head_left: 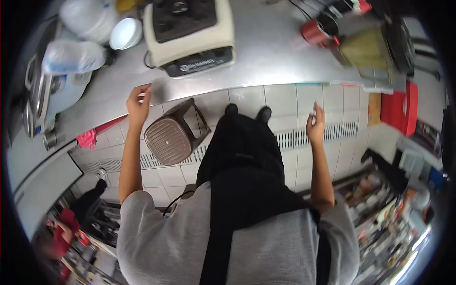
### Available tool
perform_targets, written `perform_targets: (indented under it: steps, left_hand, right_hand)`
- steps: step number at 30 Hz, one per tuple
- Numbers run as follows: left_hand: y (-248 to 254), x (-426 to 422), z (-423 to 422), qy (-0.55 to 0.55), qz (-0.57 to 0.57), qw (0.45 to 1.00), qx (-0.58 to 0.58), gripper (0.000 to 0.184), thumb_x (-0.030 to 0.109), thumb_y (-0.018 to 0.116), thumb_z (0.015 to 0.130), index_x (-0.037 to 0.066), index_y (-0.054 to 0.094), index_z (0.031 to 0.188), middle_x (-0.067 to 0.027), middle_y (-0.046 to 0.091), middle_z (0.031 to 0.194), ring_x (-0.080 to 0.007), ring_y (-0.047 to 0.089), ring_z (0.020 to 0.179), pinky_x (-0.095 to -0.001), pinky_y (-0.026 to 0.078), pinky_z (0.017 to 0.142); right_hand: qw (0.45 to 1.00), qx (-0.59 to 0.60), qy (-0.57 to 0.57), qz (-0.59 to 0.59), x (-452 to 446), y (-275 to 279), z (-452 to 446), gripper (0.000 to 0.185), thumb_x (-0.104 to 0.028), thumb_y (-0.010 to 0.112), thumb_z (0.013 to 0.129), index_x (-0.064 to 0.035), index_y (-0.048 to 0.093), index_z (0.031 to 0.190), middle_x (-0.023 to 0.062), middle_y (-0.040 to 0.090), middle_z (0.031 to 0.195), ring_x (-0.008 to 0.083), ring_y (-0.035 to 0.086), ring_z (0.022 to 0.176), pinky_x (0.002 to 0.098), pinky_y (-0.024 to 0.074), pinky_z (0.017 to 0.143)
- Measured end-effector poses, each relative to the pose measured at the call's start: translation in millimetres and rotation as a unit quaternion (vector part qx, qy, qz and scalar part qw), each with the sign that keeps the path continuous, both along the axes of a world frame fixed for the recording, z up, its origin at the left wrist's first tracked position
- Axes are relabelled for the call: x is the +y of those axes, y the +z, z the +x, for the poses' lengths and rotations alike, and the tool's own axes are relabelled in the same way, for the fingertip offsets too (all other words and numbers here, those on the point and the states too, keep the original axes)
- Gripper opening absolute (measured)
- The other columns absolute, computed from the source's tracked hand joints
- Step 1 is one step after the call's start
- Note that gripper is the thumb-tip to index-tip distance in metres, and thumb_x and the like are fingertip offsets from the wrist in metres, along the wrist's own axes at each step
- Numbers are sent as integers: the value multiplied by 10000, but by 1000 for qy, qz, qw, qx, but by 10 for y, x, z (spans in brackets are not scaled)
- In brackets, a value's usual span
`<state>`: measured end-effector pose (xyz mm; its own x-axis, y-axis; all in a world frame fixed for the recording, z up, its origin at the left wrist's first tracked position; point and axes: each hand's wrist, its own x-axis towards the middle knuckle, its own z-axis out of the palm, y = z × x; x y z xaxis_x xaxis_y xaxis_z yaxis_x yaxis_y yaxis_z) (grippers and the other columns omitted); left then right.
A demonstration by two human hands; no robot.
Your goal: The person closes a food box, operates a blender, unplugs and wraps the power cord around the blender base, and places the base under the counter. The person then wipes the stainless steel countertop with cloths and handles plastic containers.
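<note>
Your left hand (138,107), left of centre, sits by the front edge of the metal desk (270,52). Its fingers are bent, thumb side close in; blurry, can't tell whether they pinch anything. Nearest thing to it: the cream blender base (189,35), upper centre-left, standing on the desk. Its dark front panel (202,64) carries a round logo plus a line of pale lettering, too smeared to read. Your right hand (316,124), right of centre, is half curled and released, over the tiled floor (280,97) in view, apart from the things on the desk.

Brown stool (167,137) with a ribbed seat: on the floor, just right of your left forearm. White bowl (126,34): upper left, beside the blender base. Clear plastic bag (73,57) near it. Below that bag, a pale container (71,92) with a blue label (56,84); print unreadable. Red mug (318,31): upper right, on the desk. Yellowish see-through jug (365,50) right of it. Red box (405,108): far right. Another person in a red top (69,223) is lower left, blurred.
</note>
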<state>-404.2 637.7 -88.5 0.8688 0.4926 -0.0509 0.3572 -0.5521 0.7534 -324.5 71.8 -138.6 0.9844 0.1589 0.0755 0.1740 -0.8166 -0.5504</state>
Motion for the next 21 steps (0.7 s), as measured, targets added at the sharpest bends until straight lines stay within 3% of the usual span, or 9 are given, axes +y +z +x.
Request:
perform_targets:
  steps: [3,5,6,9,11,13,15,17,21]
  left_hand:
    - [-53,15,-39,6,0,1000,-10,182,196,627,853,58,667,965,-56,665,922,-135,618,835,-263,478,656]
    - [10,21,-74,-2,-33,999,1,179,190,631,845,61,667,963,-59,661,927,-137,618,835,-264,476,647]
    - [18,43,-68,-10,-33,999,0,178,185,630,843,60,666,963,-60,659,928,-139,617,834,-263,475,646]
    - [103,-5,-106,-16,-47,999,-15,171,172,627,837,56,666,956,-63,653,923,-151,616,834,-260,469,648]
    - [100,-39,-158,-15,-43,998,-42,174,163,621,838,58,661,971,-75,644,942,-167,613,848,-270,475,661]
    - [223,-92,-50,-17,-33,997,-72,179,154,614,838,60,656,986,-88,636,961,-182,610,862,-280,481,674]
    - [514,-225,206,11,19,971,-238,224,111,576,849,47,626,1058,-127,611,1060,-244,591,949,-322,479,782]
    - [895,-362,546,-53,82,946,-308,276,61,534,855,26,587,1123,-165,573,1146,-307,547,1049,-364,437,898]
    - [811,-415,974,-72,169,925,-332,283,51,541,845,18,584,1123,-181,566,1155,-338,519,1094,-375,414,936]
  right_hand:
    - [996,71,-22,58,125,-282,-51,234,-12,536,833,5,591,1060,168,592,968,254,626,868,315,508,733]
    - [996,88,-6,25,222,-241,-129,58,-15,560,795,6,556,741,131,549,692,194,575,620,295,462,573]
    - [996,77,6,34,330,-197,-55,58,-15,560,795,6,556,741,131,549,692,194,575,620,295,462,573]
    - [998,68,7,0,386,-65,-182,166,50,515,656,-3,365,607,171,424,578,237,383,467,353,321,460]
    - [980,175,-45,-86,231,-196,-221,82,59,515,633,-9,495,673,177,513,684,276,512,595,367,431,567]
    - [990,92,32,-104,-212,-767,-417,316,-38,572,646,-21,613,958,234,577,997,360,574,949,392,472,829]
    - [906,250,-19,-340,-439,-1215,-661,686,-107,637,633,34,447,1277,248,493,1241,346,529,1093,419,461,885]
    - [856,441,-30,-270,-611,-1416,-690,840,-201,686,618,96,335,1321,269,500,1227,350,534,1084,401,482,848]
    - [815,521,58,-248,-516,-1536,-447,599,-211,639,698,43,496,1221,225,551,1165,321,585,983,356,530,735]
